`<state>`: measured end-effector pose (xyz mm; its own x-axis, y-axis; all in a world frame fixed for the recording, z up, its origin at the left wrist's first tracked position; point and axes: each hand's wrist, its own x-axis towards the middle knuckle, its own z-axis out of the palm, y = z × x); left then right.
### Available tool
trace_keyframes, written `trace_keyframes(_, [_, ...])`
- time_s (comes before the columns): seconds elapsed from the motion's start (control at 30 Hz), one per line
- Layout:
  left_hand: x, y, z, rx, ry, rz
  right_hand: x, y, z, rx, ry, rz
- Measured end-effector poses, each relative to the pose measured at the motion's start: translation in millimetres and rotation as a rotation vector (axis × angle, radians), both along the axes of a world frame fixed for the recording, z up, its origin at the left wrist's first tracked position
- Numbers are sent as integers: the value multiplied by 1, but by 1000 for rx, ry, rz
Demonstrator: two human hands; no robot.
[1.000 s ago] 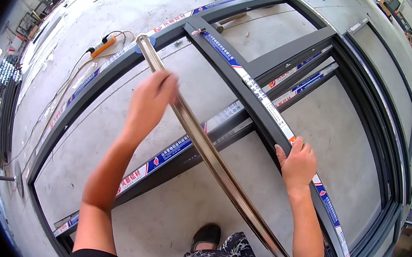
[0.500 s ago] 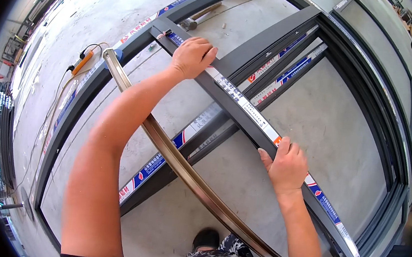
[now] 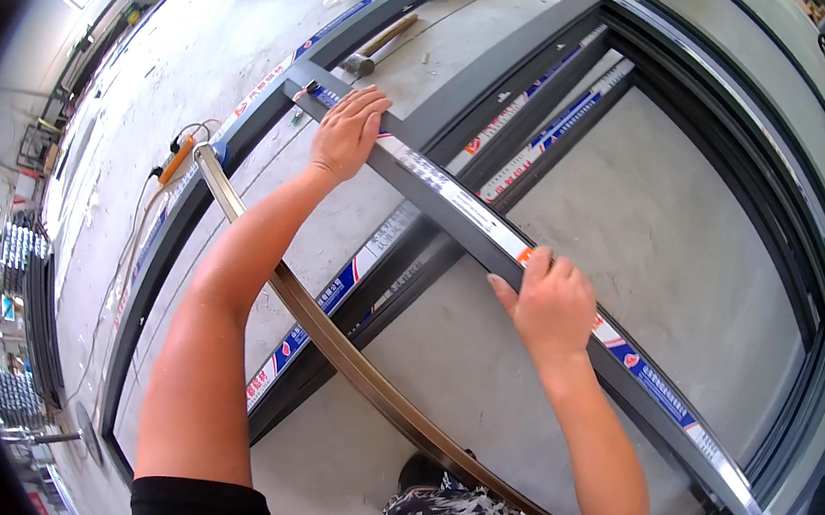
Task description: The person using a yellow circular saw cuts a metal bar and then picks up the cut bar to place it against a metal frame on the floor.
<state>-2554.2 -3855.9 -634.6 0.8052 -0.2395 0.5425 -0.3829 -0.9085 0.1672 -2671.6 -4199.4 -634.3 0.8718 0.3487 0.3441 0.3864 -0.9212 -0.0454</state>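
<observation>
A long dark grey metal profile (image 3: 458, 207) with a strip of printed protective film runs slantwise across a large dark grey window frame (image 3: 163, 256). My left hand (image 3: 350, 135) lies over the profile near its far left end, fingers together and bent across the top. Farther down the same bar my right hand (image 3: 556, 308) grips it, the thumb on the near side and the fingers over the top. The fingertips on the far side are partly hidden. A bronze-coloured profile (image 3: 352, 357) passes beneath my left forearm, close to my legs.
A hammer with a wooden handle (image 3: 359, 63) lies on the floor beyond my left hand. At left is an orange tool or socket (image 3: 176, 160) with a cable. Crossbars with printed film (image 3: 328, 299) span the frame. Stacked profiles (image 3: 24, 317) stand far left.
The view has shifted slightly, so hands and bar appear farther left. My left hand's fingers look straighter over the bar; my right hand keeps its grip.
</observation>
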Motion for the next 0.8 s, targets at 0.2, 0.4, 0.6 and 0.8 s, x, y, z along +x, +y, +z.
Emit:
trace_keyframes(0.2, [-13,-38,9,197,282,334,4,-9,-12,75,-20,-13])
trace_keyframes(0.4, [-114,-131,50,207,511,405,4,-6,-17,125,35,6])
trace_keyframes(0.6, [-228,-188,131,402,647,171,6,-4,-21,233,39,-6])
trace_keyframes(0.8, [-253,-190,191,439,659,316,7,-6,-27,181,101,-7])
